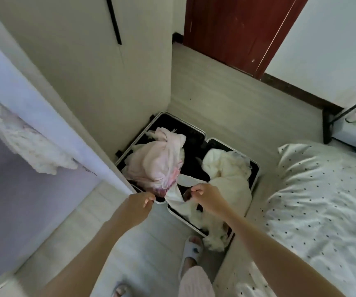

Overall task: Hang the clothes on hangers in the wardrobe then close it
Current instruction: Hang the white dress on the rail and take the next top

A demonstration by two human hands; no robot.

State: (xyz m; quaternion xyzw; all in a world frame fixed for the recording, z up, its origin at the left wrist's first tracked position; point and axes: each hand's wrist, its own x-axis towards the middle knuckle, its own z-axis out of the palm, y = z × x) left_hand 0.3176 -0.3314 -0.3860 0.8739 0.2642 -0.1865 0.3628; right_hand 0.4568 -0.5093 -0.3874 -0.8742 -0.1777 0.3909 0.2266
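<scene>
An open suitcase (256, 168) lies on the floor beside the wardrobe. Its left half holds a bundled pink garment (155, 159), its right half a heap of white clothes (226, 181). My right hand (207, 198) pinches a white strip of cloth (179, 189) that rises from the suitcase's middle. My left hand (140, 204) hovers with curled fingers just left of that strip, by the pink garment's dark end; whether it grips any cloth is unclear. The wardrobe's open door (44, 116) stands at left, and a fluffy white garment (22, 142) hangs behind it.
A closed wardrobe door with a black handle (113, 20) faces the suitcase. A bed with a dotted white duvet (322, 200) fills the right side. My slippered feet (192, 251) stand on the narrow floor between them. A dark red room door (237, 28) is at the back.
</scene>
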